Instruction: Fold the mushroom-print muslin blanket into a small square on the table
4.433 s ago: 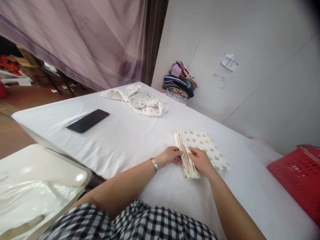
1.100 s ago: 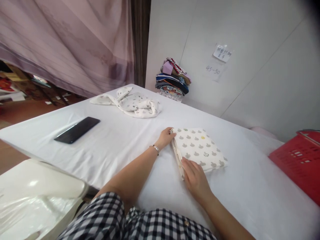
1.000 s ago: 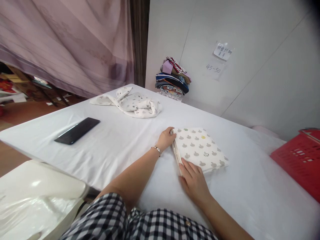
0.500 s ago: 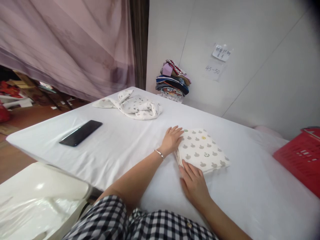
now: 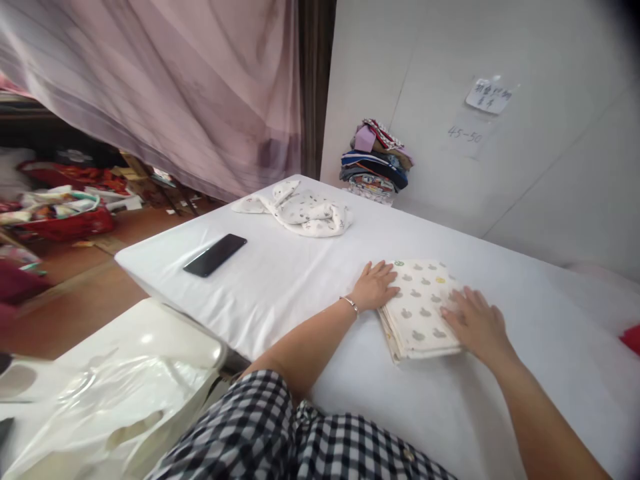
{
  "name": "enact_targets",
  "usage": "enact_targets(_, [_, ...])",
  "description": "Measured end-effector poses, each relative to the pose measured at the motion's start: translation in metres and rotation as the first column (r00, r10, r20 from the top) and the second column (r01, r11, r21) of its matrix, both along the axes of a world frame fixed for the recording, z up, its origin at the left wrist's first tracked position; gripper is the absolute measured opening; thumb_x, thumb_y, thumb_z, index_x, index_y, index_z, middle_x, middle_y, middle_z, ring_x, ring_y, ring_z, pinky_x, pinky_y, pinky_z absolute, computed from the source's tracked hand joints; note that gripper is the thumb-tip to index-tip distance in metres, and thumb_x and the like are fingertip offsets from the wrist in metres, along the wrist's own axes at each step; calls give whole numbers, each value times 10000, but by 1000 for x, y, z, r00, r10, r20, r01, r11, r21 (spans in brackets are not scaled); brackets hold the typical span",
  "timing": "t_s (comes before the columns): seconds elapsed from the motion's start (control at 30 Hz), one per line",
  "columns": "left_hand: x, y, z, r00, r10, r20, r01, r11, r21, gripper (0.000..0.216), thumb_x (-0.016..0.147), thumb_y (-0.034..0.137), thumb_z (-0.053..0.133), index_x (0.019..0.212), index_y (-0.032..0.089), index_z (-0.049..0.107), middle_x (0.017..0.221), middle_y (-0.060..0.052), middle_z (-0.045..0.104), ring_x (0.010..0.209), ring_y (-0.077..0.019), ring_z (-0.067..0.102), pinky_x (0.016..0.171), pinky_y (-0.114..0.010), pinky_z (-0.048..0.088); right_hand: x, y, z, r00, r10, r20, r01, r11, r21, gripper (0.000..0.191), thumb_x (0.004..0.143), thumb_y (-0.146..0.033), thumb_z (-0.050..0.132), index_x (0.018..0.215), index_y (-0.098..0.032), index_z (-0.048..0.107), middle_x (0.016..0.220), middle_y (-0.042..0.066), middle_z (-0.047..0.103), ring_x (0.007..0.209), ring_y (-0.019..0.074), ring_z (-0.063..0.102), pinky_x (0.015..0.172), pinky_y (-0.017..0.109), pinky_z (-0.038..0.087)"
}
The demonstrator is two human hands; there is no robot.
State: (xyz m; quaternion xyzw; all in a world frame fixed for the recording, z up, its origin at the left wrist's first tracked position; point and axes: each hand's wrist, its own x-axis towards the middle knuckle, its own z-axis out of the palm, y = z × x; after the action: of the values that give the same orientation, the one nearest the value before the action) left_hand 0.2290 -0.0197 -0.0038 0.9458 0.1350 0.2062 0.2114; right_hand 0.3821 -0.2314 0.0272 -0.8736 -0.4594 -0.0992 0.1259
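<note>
A folded white cloth with a grey print and a few green and yellow motifs lies on the white-covered table in front of me. My left hand rests flat on its left edge, fingers stretched out. On the right side of the cloth is my right hand, open and slightly blurred, with its fingertips over the print. Several fabric layers show along the near left edge. Farther back lies a crumpled white cloth with a small dark print, apart from both hands.
A black phone lies on the table's left part. Folded fabrics are stacked by the wall at the back. A plastic-covered white surface stands at the lower left, and a red basket is on the floor beyond.
My right hand has moved from the cloth's near left corner to its right side. The cloth's pointed right corner no longer sticks out. The view has swung left.
</note>
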Motion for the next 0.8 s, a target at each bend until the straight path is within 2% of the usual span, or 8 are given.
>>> enact_targets(0.07, [0,1,-2,1000,4,5,-4,1000,7,428,893,417,405,1272,229,464,1412,-67,377,1344,-243,227,1113,-494,104,18,-2,-17,990,-103,-99,92,990,-111,548,855,-526,367,1303,-224,460,1435,102,339,1315,326,274,1002,604,253])
enact_targets(0.13, [1,3,-3,1000,-2,13,2,1000,16,417,891,404,417,1264,225,470,1406,-70,386,1341,-244,235,1110,-495,105,25,-5,-28,979,-119,-163,99,987,-125,554,865,-526,350,1329,-235,433,1456,86,302,1333,303,243,1022,579,242])
enact_targets(0.27, [1,5,-2,999,-14,30,14,1000,-2,400,881,383,446,1249,230,487,1400,-77,395,1341,-255,238,1104,-508,104,28,-11,-23,941,-99,-324,106,994,7,535,833,-496,443,1291,-224,488,1439,74,338,1331,265,263,1074,490,216])
enact_targets(0.33, [2,6,-1,999,-7,53,8,1000,-23,390,878,373,454,1239,230,498,1399,-78,396,1345,-255,230,1106,-507,97,32,-16,-17,893,-135,-428,204,972,119,518,822,-476,467,1264,-211,520,1406,74,395,1287,238,353,1072,418,257])
enact_targets(0.43, [3,6,0,996,49,72,-44,997,-64,413,863,379,479,1239,210,497,1426,-93,350,1360,-258,184,1107,-506,103,41,-30,-12,795,-254,-551,402,900,165,519,803,-463,493,1231,-176,552,1297,106,517,1173,236,488,1022,391,336])
enact_targets(0.53, [5,8,0,982,169,89,-152,974,-170,454,856,403,474,1247,172,487,1452,-118,289,1367,-264,155,1103,-473,174,46,-44,-11,716,-299,-631,487,861,145,532,765,-472,548,1193,-158,579,1186,119,594,1103,242,535,966,382,390])
enact_targets(0.67, [10,15,-1,941,327,82,-276,888,-367,553,828,400,504,1295,116,422,1445,-153,288,1328,-253,275,1091,-378,261,49,-49,-4,534,-271,-801,574,812,108,568,704,-523,619,1149,-172,593,1096,124,632,938,244,599,719,337,514])
enact_targets(0.8, [12,23,4,910,413,29,-362,828,-429,613,779,393,560,1302,117,400,1385,-150,389,1286,-255,353,1077,-370,288,53,-45,6,368,-145,-918,538,839,83,427,669,-493,673,939,-164,653,948,107,680,825,223,624,610,296,529])
